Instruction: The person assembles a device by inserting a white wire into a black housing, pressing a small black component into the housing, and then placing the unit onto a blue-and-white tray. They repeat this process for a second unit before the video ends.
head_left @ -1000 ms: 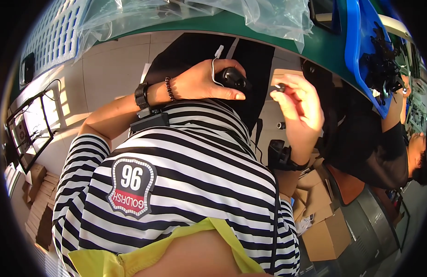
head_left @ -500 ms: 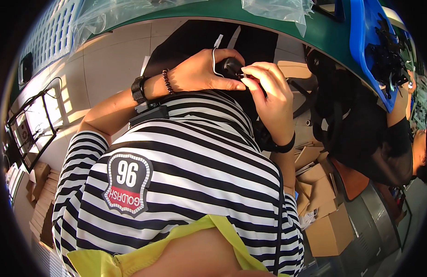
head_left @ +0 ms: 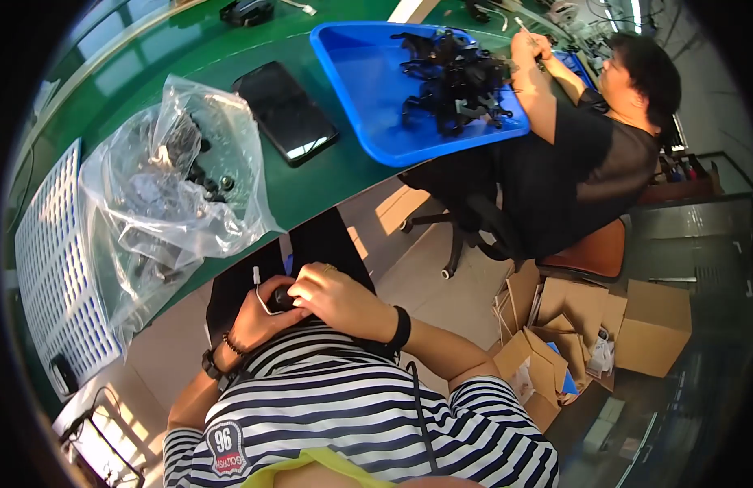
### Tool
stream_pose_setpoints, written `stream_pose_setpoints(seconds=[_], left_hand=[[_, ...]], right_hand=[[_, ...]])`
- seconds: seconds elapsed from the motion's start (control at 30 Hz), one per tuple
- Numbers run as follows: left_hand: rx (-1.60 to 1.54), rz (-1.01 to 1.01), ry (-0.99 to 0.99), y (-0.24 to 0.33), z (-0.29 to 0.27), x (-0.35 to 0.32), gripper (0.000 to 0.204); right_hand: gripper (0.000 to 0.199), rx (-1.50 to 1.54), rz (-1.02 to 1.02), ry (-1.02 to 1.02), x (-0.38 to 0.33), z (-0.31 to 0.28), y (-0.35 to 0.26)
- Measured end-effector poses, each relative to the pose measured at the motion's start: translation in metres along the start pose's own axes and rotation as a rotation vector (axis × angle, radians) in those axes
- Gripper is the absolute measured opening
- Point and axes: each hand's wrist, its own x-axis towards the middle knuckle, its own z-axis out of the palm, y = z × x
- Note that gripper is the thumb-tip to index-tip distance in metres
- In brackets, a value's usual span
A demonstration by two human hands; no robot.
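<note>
In front of my striped shirt, both hands meet over my lap, just off the bench's near edge. My left hand [head_left: 261, 315] is closed around a small rounded black part [head_left: 281, 299], whose exact kind I cannot make out. A thin white cable [head_left: 258, 281] with a white plug at its end loops out over that hand's fingers. My right hand [head_left: 331, 299] lies against the part from the right, fingers bent and pressed to its top. Those fingers cover much of the part, and anything pinched under them is hidden.
On the green bench [head_left: 327, 191] are a clear plastic bag [head_left: 230, 138] with black pieces, a dark phone-like device [head_left: 287, 114], a blue tray [head_left: 352, 98] of black parts and a white perforated tray [head_left: 59, 268]. A co-worker [head_left: 571, 171] sits at right, near cardboard boxes [head_left: 653, 325].
The view has swung to take in more of the bench and the co-worker. My right fingers, formerly pinching at the black part's right side, now cover its top. The left hand keeps its hold.
</note>
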Motion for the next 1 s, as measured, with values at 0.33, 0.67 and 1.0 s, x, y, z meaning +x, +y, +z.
stream_pose_setpoints(seconds=[0.33,0.67,1.0], left_hand=[[-0.002,-0.034,-0.033,0.004,0.003,0.005,0.044],[-0.07,0.032,-0.019,0.003,0.006,-0.009,0.043],[-0.106,0.094,0.093,-0.004,0.008,-0.034,0.044]], right_hand=[[0.025,-0.151,0.085,-0.01,-0.006,0.006,-0.009],[0.027,-0.294,0.017,-0.061,-0.006,0.006,-0.023],[0.022,-0.165,-0.089,-0.06,-0.004,0.003,-0.038]])
